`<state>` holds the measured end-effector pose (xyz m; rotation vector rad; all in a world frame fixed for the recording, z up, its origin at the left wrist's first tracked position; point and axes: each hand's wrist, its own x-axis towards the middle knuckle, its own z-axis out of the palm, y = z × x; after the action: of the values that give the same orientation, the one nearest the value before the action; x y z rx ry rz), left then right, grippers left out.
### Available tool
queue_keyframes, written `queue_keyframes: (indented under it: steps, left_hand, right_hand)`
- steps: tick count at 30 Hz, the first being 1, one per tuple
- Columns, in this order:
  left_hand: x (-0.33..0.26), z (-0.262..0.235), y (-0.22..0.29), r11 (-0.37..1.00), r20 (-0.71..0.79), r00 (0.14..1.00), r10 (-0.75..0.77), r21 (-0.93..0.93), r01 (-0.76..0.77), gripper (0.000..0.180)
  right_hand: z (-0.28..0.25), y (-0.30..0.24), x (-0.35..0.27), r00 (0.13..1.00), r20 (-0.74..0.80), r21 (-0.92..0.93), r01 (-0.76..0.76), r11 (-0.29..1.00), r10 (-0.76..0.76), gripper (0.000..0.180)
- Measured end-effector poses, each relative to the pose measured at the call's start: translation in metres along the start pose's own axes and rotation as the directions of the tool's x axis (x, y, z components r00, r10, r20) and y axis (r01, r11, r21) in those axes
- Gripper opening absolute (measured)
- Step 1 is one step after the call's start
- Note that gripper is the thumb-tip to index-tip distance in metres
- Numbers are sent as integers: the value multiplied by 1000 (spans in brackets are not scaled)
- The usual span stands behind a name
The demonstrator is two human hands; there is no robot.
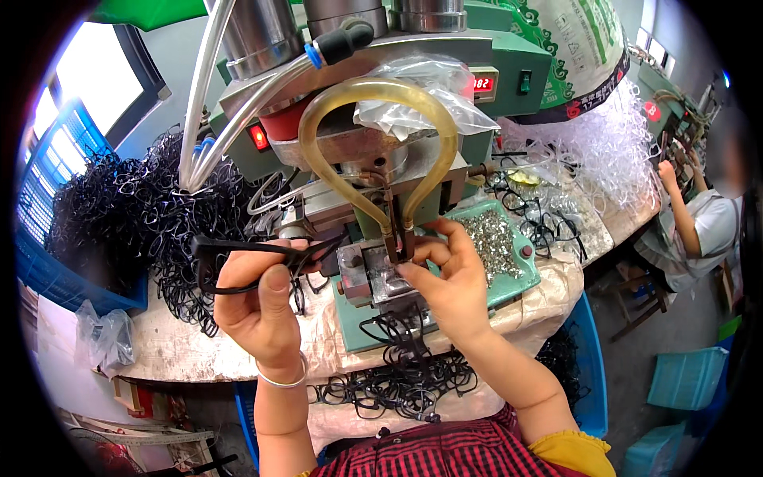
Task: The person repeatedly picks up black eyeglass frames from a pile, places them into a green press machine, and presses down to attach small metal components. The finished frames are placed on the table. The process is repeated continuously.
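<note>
My left hand (258,306), a bracelet at its wrist, pinches a black eyeglass frame (218,246). One end of that frame reaches toward the small metal fixture (355,270) of the press-like machine. My right hand (455,286) is at the fixture's right side, thumb and fingers closed in beside the two upright tips (400,242). Whatever those fingers hold is too small or hidden to name. A looped yellowish tube (379,86) runs down to the tips. Right of my right hand, a green tray (524,278) bears many small shiny metal pieces (491,242).
Black frames (179,215) are heaped at left, near a blue basket (83,290). More frames (397,378) lie at the table's front edge. Clear plastic strips (600,151) pile up behind the tray. At far right another person (703,226) sits. Blue bins (687,378) stand on the floor.
</note>
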<state>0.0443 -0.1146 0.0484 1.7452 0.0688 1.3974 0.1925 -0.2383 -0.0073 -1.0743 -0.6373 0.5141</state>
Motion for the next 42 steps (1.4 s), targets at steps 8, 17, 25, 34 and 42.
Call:
queue_keyframes:
  steps: [8,17,25,34,42]
  left_hand:
    - [-43,20,-5,935,455,876,161,213,-283,10]
    - [-46,26,-22,900,586,771,249,155,-408,28]
    - [-133,22,-13,880,391,911,-127,469,-78,78]
    - [-94,-89,41,690,-34,964,262,705,-163,14]
    - [-30,-91,-106,302,-26,999,-20,953,31,27]
  right_hand:
    - [-56,-19,6,923,320,-703,383,599,-215,35]
    - [-136,48,4,895,137,-969,210,128,-425,15]
    - [-134,65,34,836,323,-920,386,58,-443,19]
    - [-133,45,11,938,201,-973,224,51,-283,14]
    - [-127,57,31,868,116,-939,255,232,-483,12]
